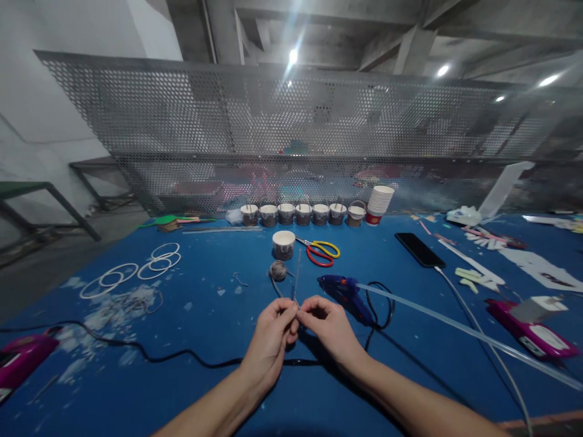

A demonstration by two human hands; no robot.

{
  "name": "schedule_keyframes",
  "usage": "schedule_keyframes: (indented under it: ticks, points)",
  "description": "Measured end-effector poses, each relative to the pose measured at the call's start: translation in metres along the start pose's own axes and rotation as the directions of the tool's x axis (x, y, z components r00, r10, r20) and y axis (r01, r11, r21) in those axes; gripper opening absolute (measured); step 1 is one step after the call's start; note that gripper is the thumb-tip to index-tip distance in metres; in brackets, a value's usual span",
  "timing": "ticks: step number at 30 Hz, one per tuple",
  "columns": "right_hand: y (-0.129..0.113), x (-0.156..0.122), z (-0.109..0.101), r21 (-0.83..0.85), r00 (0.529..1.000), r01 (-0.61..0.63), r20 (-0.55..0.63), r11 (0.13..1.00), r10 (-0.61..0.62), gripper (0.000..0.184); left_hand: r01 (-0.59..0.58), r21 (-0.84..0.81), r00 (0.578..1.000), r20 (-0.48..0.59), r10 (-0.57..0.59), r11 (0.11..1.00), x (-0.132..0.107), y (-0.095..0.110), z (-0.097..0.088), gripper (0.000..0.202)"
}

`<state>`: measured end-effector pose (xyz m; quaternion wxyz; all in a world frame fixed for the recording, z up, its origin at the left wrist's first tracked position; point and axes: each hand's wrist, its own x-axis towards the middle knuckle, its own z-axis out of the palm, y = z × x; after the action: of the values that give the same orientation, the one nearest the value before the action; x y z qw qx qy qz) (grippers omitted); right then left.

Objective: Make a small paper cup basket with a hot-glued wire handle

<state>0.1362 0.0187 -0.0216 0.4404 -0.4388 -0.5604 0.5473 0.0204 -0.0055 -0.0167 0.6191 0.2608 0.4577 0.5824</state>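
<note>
My left hand is closed in a pinch on a thin grey rod, which stands up from between the fingertips. My right hand meets it, thumb and forefinger pressed together at the rod's lower end; what they grip is hidden. A strand runs from a ball of grey yarn toward my left fingers. Just behind the ball stands a small white cup wrapped in grey. Scissors with one red and one yellow handle lie beside the cup. To the right is a blue glue gun with a long clear glue stick.
Several grey-wrapped cups with handles line the back, beside stacked paper cups. White rings and yarn scraps lie left. A black cord crosses in front. A phone and magenta power strip are right. Perforated metal panels border the table.
</note>
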Motion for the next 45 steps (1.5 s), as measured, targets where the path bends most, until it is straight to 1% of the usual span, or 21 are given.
schedule_keyframes:
  ticks: [4, 10, 16, 24, 30, 35, 45]
  points:
    - [0.0006, 0.0003, 0.0003, -0.007, 1.0, 0.012, -0.007, 1.0, -0.012, 0.019, 0.007, -0.026, 1.0, 0.001, -0.007, 1.0, -0.0008, 0.0014, 0.0022, 0.029]
    - [-0.0006, 0.0012, 0.0001, 0.003, 1.0, -0.004, -0.004, 1.0, 0.004, 0.017, 0.024, -0.07, 1.0, -0.014, -0.025, 0.997, -0.0016, 0.0034, 0.0047, 0.025]
    - [0.0004, 0.0017, -0.0026, -0.003, 1.0, 0.017, -0.01, 1.0, -0.017, 0.018, -0.017, -0.046, 1.0, -0.011, 0.016, 0.999, -0.0015, 0.0033, 0.0046, 0.022]
    - [-0.0036, 0.0003, -0.0025, -0.005, 1.0, 0.016, -0.026, 1.0, -0.016, 0.02, 0.009, 0.015, 1.0, -0.003, -0.009, 1.0, -0.0013, 0.0021, 0.003, 0.031]
    - [-0.0038, 0.0002, -0.0022, -0.02, 0.999, 0.018, -0.03, 1.0, -0.019, 0.018, 0.002, -0.047, 1.0, -0.02, -0.003, 0.999, -0.0008, 0.0041, 0.0043, 0.031]
    - [-0.0023, 0.0, -0.002, -0.015, 0.999, 0.023, -0.03, 1.0, -0.023, 0.019, 0.008, -0.054, 1.0, 0.0, -0.008, 0.998, -0.0011, 0.0032, 0.0054, 0.031]
    - [-0.0048, -0.0015, -0.0031, -0.009, 0.999, -0.018, -0.027, 1.0, 0.018, 0.013, -0.052, -0.047, 0.998, 0.032, 0.053, 0.998, -0.0032, 0.0074, 0.006, 0.024]
